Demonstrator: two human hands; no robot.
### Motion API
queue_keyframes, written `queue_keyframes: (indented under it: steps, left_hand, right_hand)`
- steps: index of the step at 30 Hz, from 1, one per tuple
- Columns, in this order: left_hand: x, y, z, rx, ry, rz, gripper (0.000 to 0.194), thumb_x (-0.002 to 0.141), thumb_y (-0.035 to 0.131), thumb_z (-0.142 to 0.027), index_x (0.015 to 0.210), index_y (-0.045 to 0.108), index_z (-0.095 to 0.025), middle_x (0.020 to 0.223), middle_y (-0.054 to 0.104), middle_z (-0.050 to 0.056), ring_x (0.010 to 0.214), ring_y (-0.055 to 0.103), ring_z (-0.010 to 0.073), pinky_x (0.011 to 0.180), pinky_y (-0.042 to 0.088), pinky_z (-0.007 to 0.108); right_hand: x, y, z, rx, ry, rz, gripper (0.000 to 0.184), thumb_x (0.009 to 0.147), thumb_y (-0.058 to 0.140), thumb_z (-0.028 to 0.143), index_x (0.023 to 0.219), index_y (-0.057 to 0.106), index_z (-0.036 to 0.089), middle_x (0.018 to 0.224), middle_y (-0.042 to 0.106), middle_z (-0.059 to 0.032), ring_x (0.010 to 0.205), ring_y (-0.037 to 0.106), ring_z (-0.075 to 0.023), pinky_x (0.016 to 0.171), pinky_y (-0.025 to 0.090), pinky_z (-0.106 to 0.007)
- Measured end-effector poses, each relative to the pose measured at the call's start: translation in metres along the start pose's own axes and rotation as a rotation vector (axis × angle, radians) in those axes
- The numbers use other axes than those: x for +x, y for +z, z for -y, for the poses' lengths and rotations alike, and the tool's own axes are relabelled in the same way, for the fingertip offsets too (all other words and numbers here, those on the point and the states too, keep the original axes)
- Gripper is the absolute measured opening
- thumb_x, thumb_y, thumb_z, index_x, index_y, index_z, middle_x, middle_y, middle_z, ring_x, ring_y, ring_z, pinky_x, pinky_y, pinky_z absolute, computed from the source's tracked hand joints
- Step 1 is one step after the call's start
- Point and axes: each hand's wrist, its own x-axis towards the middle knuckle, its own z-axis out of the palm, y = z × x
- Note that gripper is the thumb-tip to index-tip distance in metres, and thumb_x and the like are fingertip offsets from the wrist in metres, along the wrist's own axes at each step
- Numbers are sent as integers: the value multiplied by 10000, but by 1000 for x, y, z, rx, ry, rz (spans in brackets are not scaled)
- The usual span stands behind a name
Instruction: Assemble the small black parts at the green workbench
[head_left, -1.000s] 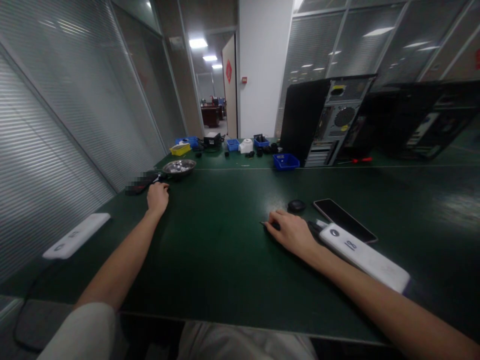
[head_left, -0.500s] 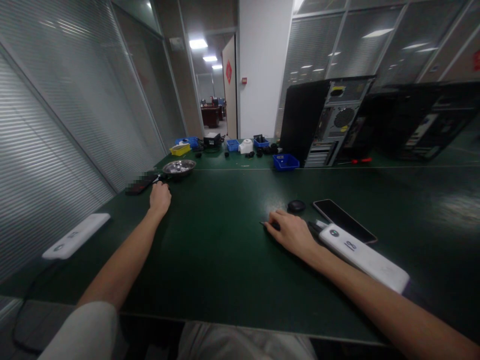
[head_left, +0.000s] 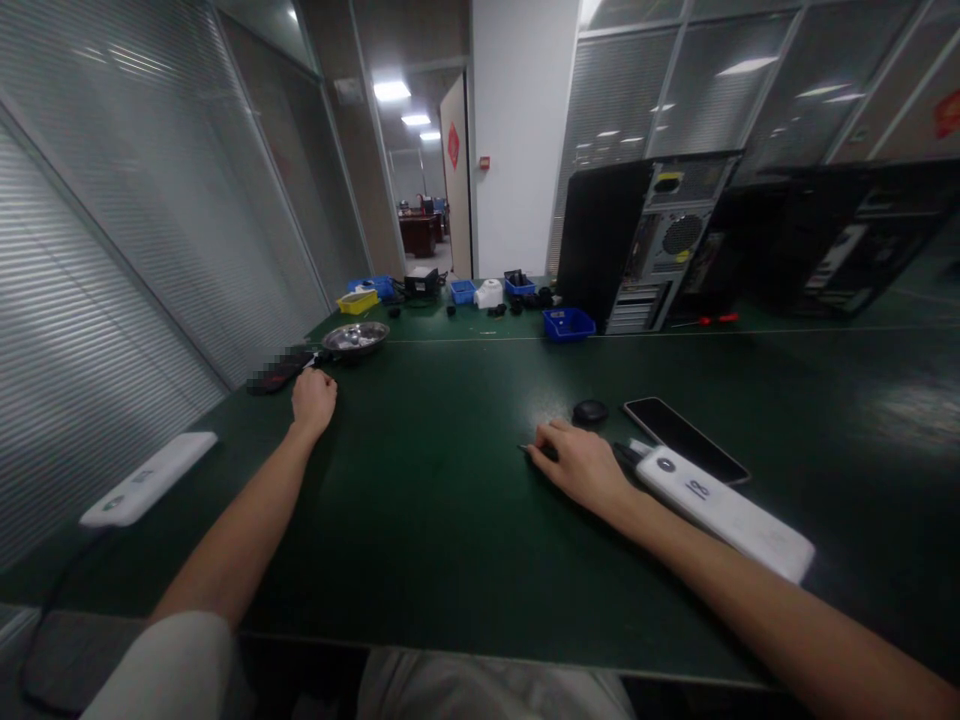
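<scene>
My left hand is stretched far out over the green table, fingers curled down near a small white-and-dark item beside a metal bowl; what it grips, if anything, is hidden. My right hand rests closed on a small dark object on the table, with a thin dark tip showing at its left. Just beyond it lies a round black puck. A white power bank lies against my right forearm, and a black phone lies behind it.
A second white power bank with a cable lies at the left edge. A dark flat device sits by the bowl. Blue bins, a yellow bin and small parts stand far back. Open computer towers fill the right rear.
My left hand has shifted slightly back and left from near the bowl. My right hand has stayed in place.
</scene>
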Motion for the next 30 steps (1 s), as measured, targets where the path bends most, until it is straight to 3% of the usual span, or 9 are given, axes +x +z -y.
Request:
queue_keyframes:
  steps: [8,12,15,17,20,25,28,30]
  left_hand:
    - [-3,-11,-5,63,-69,51,317,903,516,-351,1076,678,-139,1149,663,184,1072,577,352,890,459,455]
    - [-7,-16,-5,47,-28,56,260,918,532,-337,1053,675,-168,1110,690,145,1056,597,325,879,452,420]
    - [-10,-22,-19,-36,9,77,223,931,554,-350,1013,686,-190,1065,709,113,1022,619,297,854,451,381]
    - [-15,-28,-40,-134,54,100,204,934,574,-357,1000,690,-203,1048,715,94,1001,630,281,824,449,357]
    - [-31,-40,-90,-318,188,131,191,935,601,-370,972,693,-207,1003,713,73,923,638,249,758,441,330]
    - [-101,-66,-182,-678,590,328,215,954,599,-393,974,680,-195,929,675,36,732,584,162,662,419,286]
    - [-147,-78,-213,-801,830,451,188,944,629,-381,962,661,-197,927,652,19,748,565,142,674,413,272]
    - [-164,-82,-221,-834,897,511,163,939,642,-361,964,650,-199,929,640,12,757,556,137,683,415,268]
  right_hand:
    - [1,3,-2,-12,-2,-5,231,988,516,424,952,633,227,974,651,-43,774,620,-165,646,402,-258]
    - [1,3,-3,5,-12,-6,222,984,524,420,941,627,228,970,649,-34,762,616,-161,629,399,-257]
    - [2,4,-3,13,-13,-4,221,985,522,419,944,627,229,968,649,-35,756,615,-160,624,401,-257]
    - [2,4,-3,13,-8,-10,221,987,519,417,949,629,229,971,652,-38,758,616,-161,629,403,-257]
    - [2,3,-2,25,-10,-5,219,989,513,413,963,635,233,990,658,-38,767,621,-161,633,405,-255]
    - [0,3,1,7,21,-35,204,982,520,405,971,638,239,982,674,-31,800,638,-174,636,393,-261]
    - [-2,5,4,-7,58,-77,202,969,534,418,971,636,243,955,696,-21,826,649,-190,643,383,-271]
    - [-2,7,5,0,69,-93,212,966,534,430,978,638,245,952,713,-19,846,657,-198,658,384,-276]
